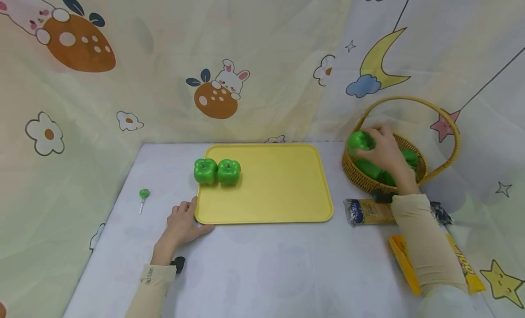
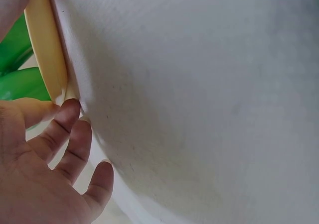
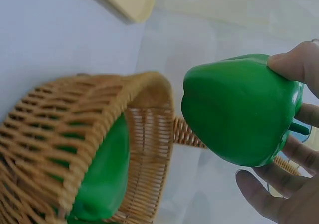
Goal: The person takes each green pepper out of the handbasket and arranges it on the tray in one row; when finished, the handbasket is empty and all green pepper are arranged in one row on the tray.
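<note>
My right hand (image 1: 383, 149) holds a green bell pepper (image 3: 239, 109) between thumb and fingers, over the left side of a wicker basket (image 1: 353, 176). In the right wrist view the pepper is above the basket rim, its stem facing the palm. More green vegetables (image 1: 369, 169) lie inside the basket, partly hidden by the hand. At the near left corner of a yellow tray (image 1: 275, 186), my left hand (image 1: 180, 224) touches the edge with its fingers spread. Two green bell peppers (image 1: 229, 171) sit side by side at the tray's left, the outer one by the rim.
A green lollipop (image 1: 144, 193) lies left of the tray. In front of the basket is a clear-and-blue wrapped package (image 1: 371, 212), with a yellow packet (image 1: 404, 261) nearer, both partly under the right forearm. The basket's tall handle (image 1: 455, 140) arches up; a printed cloth backs the table.
</note>
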The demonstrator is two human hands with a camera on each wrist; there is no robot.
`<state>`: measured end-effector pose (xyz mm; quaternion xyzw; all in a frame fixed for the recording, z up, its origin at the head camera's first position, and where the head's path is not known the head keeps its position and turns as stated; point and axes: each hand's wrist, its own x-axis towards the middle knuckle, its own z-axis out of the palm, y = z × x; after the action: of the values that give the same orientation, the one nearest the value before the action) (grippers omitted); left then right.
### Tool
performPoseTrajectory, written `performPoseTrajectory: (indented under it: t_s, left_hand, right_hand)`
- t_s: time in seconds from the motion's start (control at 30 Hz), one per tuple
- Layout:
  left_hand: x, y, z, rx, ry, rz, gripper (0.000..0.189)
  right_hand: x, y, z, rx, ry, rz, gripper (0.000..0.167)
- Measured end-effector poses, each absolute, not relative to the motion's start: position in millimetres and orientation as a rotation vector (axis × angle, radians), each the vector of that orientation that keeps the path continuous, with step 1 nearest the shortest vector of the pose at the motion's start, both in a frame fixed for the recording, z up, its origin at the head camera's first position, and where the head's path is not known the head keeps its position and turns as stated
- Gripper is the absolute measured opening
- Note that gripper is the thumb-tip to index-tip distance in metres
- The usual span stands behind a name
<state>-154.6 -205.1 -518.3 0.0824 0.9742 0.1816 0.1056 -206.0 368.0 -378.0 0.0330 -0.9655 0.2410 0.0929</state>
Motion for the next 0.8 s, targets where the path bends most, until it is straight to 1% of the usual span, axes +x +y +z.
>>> performPoseTrajectory:
  t_s: [0.2, 0.6, 0.8]
  left_hand:
    - [-153, -205, -521, 0.257, 2.87, 0.531, 0.111]
    - [-153, -206, -518, 0.242, 2.876, 0.539, 0.111]
    - [-153, -206, -518, 0.248, 2.878, 0.546, 0.11]
  right_hand:
    - [-205, 355, -384, 0.157, -2.882, 0.724, 0.066]
    - [-218, 315, -410, 0.471, -2.883, 0.808, 0.063]
    - [-226, 289, -421, 0.506, -2.934, 0.889, 0.065]
